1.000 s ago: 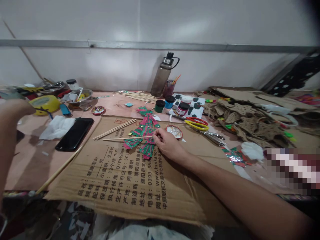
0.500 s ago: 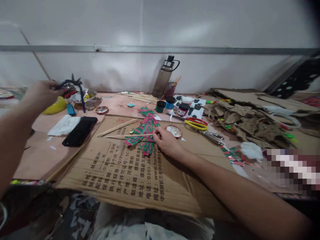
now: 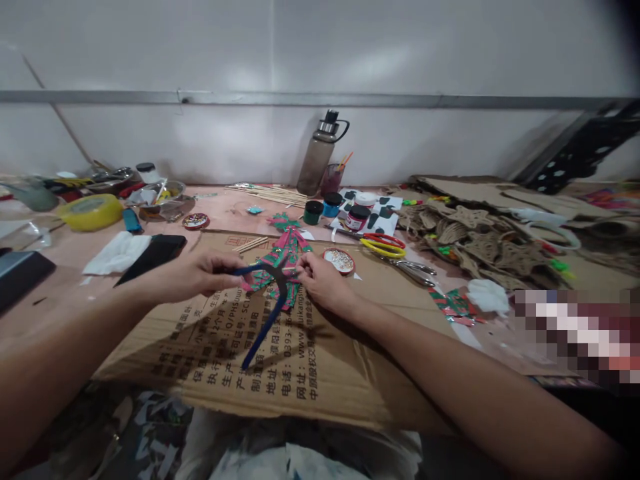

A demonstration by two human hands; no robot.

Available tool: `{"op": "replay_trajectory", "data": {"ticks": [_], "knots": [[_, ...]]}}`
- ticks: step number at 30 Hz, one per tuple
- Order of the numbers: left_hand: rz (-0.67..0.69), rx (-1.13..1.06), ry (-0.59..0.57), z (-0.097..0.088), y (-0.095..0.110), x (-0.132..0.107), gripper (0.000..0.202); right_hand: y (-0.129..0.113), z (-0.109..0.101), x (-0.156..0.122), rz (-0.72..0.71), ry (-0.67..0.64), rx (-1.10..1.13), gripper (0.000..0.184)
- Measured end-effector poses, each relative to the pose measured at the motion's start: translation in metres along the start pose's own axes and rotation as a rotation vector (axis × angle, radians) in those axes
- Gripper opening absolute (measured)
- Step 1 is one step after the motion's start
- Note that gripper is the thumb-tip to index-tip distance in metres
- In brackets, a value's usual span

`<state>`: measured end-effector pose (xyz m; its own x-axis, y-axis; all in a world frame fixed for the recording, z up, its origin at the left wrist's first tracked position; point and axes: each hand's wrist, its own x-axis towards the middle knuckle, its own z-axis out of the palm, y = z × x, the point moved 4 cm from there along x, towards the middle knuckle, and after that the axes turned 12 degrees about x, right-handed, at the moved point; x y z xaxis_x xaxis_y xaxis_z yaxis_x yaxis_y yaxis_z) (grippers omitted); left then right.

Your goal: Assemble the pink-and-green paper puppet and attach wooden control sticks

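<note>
My left hand (image 3: 210, 275) is closed around one blue handle of a pair of pliers (image 3: 266, 321), whose other handle swings wide toward me. The plier jaws are spread, above a green and pink patterned paper star (image 3: 289, 241). A thin wooden stick (image 3: 289, 270), mostly hidden behind the pliers, is pinched in my right hand (image 3: 320, 280), over the star. Beneath everything lies a printed cardboard sheet (image 3: 350, 373). More wooden sticks (image 3: 254, 244) rest on it beyond my left fingers. A round lid of small beads (image 3: 339, 261) sits just past my right hand.
Red and yellow handled scissors (image 3: 383, 249) lie to the right, near paint jars (image 3: 358, 217). Cardboard cutouts (image 3: 460, 230) are heaped farther right. A bottle (image 3: 316, 160) stands against the wall. At left are a black phone (image 3: 155, 256) and a yellow tape roll (image 3: 93, 212).
My left hand has brought the pliers from the left side of the table to above the star, beside the stick. My right hand keeps its pinch on the stick. The view has shifted slightly.
</note>
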<state>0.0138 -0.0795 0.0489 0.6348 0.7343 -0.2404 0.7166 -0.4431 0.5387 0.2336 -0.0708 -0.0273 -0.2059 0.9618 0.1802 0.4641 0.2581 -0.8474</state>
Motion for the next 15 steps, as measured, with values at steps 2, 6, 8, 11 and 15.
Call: {"op": "replay_trajectory", "data": {"ticks": [2,6,8,11,15], "knots": [[0.1,-0.012,-0.055,0.011,0.006,0.006,0.029,-0.002,0.0,0.0,0.003,-0.015,0.009,0.014],[0.245,0.028,-0.114,0.021,0.007,0.016,0.028,-0.001,0.0,0.001,0.004,-0.016,0.006,0.013],[0.283,0.069,-0.133,0.024,0.006,0.02,0.028,0.001,0.0,0.002,0.013,-0.01,-0.006,0.014],[0.325,0.171,-0.126,0.03,0.01,0.024,0.025,0.004,0.0,0.003,0.02,0.0,-0.044,0.015],[0.361,0.386,-0.037,0.041,0.016,0.025,0.024,0.005,0.0,0.005,-0.007,0.002,-0.056,0.014]]}}
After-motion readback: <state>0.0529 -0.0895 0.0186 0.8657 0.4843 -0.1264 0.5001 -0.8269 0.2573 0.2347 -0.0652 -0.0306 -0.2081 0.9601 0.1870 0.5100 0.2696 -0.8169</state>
